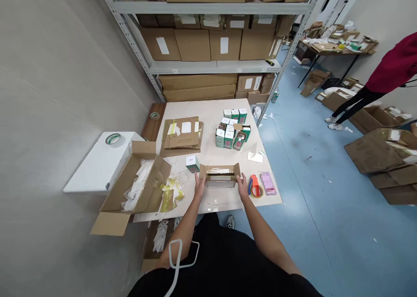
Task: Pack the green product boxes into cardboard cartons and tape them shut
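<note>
Small open box (220,175) at the front edge of the tabletop (211,151), flaps raised. The left hand (199,187) and right hand (243,186) press against its two ends, fingers extended rather than clenched, so the box is braced between open palms. A tape dispenser (255,186) lies just beside the right hand, and a small green-and-white carton (192,163) stands near the left. Handling is likely steadiest with equal pressure from both sides, the base flat on the tabletop and the flaps clear of the fingers.
</note>
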Motion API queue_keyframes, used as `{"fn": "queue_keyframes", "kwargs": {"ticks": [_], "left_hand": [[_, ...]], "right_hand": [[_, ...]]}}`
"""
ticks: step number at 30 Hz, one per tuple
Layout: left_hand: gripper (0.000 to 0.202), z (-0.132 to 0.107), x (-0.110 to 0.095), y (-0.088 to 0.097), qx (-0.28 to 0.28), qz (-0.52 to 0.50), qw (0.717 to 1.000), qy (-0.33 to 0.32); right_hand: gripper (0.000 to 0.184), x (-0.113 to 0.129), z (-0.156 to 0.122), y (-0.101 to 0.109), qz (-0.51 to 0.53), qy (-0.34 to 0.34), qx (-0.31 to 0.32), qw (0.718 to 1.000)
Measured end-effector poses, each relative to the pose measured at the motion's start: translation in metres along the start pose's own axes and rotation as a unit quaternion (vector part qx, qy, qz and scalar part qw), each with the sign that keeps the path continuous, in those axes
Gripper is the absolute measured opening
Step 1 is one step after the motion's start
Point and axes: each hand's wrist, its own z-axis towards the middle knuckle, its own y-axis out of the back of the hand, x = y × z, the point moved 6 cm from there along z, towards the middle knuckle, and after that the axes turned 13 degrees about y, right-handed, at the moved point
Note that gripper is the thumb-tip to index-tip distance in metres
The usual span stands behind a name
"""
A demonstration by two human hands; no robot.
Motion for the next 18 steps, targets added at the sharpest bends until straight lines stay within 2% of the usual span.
{"fn": "queue_keyframes", "kwargs": {"ticks": [2,3,5,6,7,9,11,13,16,18], "left_hand": [[0.082,-0.008,0.003,0.007,-0.056,0.023,0.998,0.022],[0.081,-0.013,0.001,0.012,-0.093,0.042,0.995,0.013],[0.071,-0.020,-0.013,0.018,-0.152,0.098,0.982,-0.055],[0.065,-0.021,-0.022,0.018,-0.161,0.132,0.973,-0.095],[0.059,-0.021,-0.030,0.015,-0.151,0.167,0.965,-0.132],[0.053,-0.015,-0.042,0.004,-0.081,0.240,0.952,-0.171],[0.052,-0.007,-0.046,-0.010,0.005,0.306,0.938,-0.165],[0.047,0.000,-0.045,-0.018,0.057,0.346,0.926,-0.139],[0.036,0.006,-0.041,-0.017,0.055,0.342,0.933,-0.100],[0.038,0.007,-0.038,-0.012,0.043,0.317,0.943,-0.088]], "right_hand": [[0.092,0.001,-0.002,-0.001,-0.023,-0.012,0.000,1.000],[0.089,0.002,-0.002,-0.001,-0.038,-0.017,-0.002,0.999],[0.084,0.005,-0.002,-0.002,-0.075,-0.030,-0.002,0.997],[0.082,0.006,-0.002,-0.002,-0.094,-0.037,-0.001,0.995],[0.081,0.007,-0.001,-0.002,-0.111,-0.042,0.001,0.993],[0.080,0.009,0.001,-0.002,-0.136,-0.051,0.007,0.989],[0.081,0.008,0.003,-0.001,-0.149,-0.062,0.014,0.987],[0.078,0.007,0.006,0.001,-0.153,-0.070,0.018,0.986],[0.070,0.008,0.011,0.001,-0.146,-0.038,0.024,0.988],[0.064,0.013,0.014,0.002,-0.144,0.019,0.021,0.989]]}}
